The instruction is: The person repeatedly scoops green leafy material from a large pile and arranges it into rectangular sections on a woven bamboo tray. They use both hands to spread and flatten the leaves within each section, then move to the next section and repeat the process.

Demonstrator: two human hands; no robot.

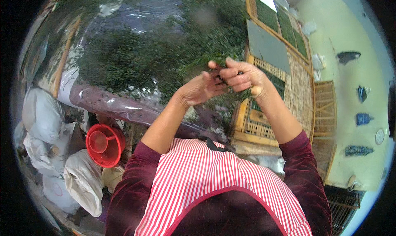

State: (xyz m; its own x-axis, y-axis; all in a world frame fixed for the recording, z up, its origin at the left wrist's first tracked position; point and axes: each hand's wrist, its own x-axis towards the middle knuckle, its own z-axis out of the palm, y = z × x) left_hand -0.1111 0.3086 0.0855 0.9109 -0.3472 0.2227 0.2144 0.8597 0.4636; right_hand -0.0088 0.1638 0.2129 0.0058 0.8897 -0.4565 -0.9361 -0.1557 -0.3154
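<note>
My left hand (204,87) is half open beside my right hand, palm turned toward it, with fingers spread. The fingers of my right hand (243,76) are curled around a few dark green strands (220,79), partly hidden and blurred. Both hands are above the right side of a wide heap of dark green leafy material (130,56). The heap lies loosely spread on a shiny purplish plastic sheet (102,97). Close to my right wrist is a wooden frame (239,118) with a slatted bamboo mat.
A grey flat board (267,46) lies on the bamboo mat (298,78). Frames of green material (286,24) stand farther back. At left are a red plastic basin (120,143) with a red scoop inside, several white sacks (83,180), and a wooden pole (66,56).
</note>
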